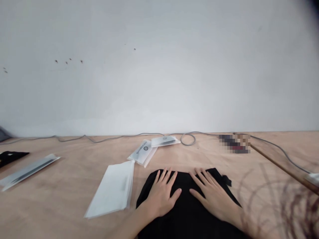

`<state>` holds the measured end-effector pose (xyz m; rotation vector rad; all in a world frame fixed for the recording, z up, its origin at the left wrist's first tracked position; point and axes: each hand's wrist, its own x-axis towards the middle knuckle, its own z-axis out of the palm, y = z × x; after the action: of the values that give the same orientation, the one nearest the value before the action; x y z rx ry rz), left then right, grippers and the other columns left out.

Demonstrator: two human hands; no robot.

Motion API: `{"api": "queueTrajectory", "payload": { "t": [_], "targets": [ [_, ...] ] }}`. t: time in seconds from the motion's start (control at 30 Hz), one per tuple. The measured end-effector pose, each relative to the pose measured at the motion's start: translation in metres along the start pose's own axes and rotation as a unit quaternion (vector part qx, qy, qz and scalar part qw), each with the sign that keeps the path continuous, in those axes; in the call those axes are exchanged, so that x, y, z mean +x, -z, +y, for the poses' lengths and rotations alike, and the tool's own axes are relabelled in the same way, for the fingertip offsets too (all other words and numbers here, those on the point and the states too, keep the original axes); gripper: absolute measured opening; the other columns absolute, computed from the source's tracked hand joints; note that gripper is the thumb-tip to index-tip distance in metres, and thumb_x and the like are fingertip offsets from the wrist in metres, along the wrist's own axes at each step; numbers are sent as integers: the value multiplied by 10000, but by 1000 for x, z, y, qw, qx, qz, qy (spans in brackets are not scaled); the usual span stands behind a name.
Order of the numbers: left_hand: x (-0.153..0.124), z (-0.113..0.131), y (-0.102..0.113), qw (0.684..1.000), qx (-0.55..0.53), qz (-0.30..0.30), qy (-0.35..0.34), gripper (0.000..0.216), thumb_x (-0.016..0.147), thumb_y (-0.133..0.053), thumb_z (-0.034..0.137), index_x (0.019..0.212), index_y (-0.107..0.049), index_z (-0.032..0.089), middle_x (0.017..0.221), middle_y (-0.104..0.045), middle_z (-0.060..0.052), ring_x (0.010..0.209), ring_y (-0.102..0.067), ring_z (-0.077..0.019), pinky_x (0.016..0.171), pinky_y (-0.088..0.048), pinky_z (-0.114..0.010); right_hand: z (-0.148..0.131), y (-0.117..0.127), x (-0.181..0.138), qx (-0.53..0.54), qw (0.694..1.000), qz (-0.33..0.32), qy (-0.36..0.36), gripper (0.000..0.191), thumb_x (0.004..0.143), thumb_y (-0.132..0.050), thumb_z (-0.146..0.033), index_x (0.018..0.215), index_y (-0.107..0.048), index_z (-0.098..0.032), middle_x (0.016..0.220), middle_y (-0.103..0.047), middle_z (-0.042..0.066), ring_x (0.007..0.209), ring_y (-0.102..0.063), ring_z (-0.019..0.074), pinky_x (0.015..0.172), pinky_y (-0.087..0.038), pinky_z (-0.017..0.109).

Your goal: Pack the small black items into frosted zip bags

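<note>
A black piece of cloth (186,215) lies on the wooden surface in front of me and runs out of the bottom of the view. My left hand (164,196) rests on its left part, palm down with the fingers spread. On its right part lies my right hand (211,196), also flat with the fingers apart. Both thumbs point inward, with black fabric showing between them. A small black tab (226,180) sticks out at the cloth's upper right corner. Left of the cloth lies a stack of white translucent plastic bags (109,191).
Two printed plastic bags (144,152) overlap beyond the cloth. A grey cable (188,139) loops along the white wall. On the right lies a thin wooden stick (279,162), beside a blurred-out patch. At far left are another bag (32,169) and a black item (12,156).
</note>
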<state>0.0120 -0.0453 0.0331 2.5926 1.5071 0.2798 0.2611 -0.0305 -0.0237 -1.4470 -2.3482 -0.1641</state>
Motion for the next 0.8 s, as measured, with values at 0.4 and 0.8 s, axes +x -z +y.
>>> {"api": "queueTrajectory", "payload": {
  "t": [0.4, 0.8],
  "targets": [
    [6, -12, -7, 994, 51, 76, 58, 552, 1031, -365, 482, 1479, -479, 181, 1554, -465, -181, 1442, -436, -338, 1145, -419, -546, 45, -11, 3, -22, 996, -21, -80, 688, 969, -360, -651, 1519, -429, -244, 1593, -445, 95, 1495, -358, 330, 1213, -309, 602],
    [143, -67, 11, 959, 211, 191, -16, 469, 928, -401, 53, 1387, -499, 66, 1426, -554, -221, 1284, -539, -329, 1030, -459, -482, 35, 2, 9, 0, 997, -19, -76, 646, 985, -379, -605, 1469, -514, -199, 1546, -497, 158, 1460, -407, 358, 1190, -357, 593]
  ]
}}
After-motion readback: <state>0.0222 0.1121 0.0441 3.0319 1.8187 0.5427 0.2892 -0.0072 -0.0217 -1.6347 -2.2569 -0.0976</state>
